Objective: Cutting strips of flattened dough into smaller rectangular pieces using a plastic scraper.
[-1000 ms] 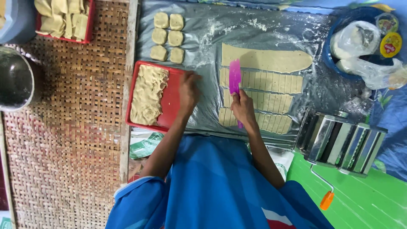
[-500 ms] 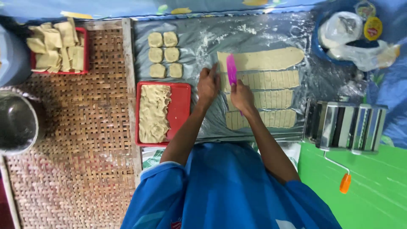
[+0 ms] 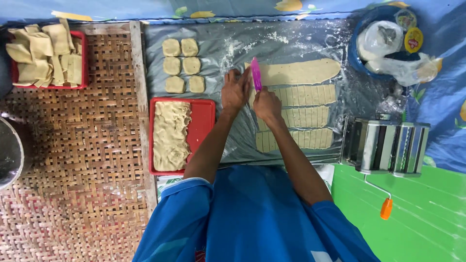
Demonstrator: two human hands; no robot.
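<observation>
**Both hands at the near end of an uncut dough strip**

Both forearms reach forward from the blue sleeves and converge over the grey plastic sheet. The right hand is curled into a fist around the handle of a pink knife, the knuckles turned up and the wrist nearly straight; the blade stands out past the thumb side of the fist and points toward the far edge of the sheet. The left hand lies flat, palm down, with its fingers held close together and stretched toward the far edge, just beside the blade on its left.

The blade tip sits at the left end of the long uncut dough strip, which runs across the sheet toward its right edge. Whether the left fingertips press on that end of the strip or on the bare sheet next to it cannot be told. Below the right hand lie three more strips already scored into small rectangles, stacked row on row toward the near edge.

To the left of the hands a red tray holds a heap of pale dough pieces, and six small dough pads sit near the far left corner of the sheet. A metal pasta roller with an orange-tipped crank stands at the right edge
</observation>
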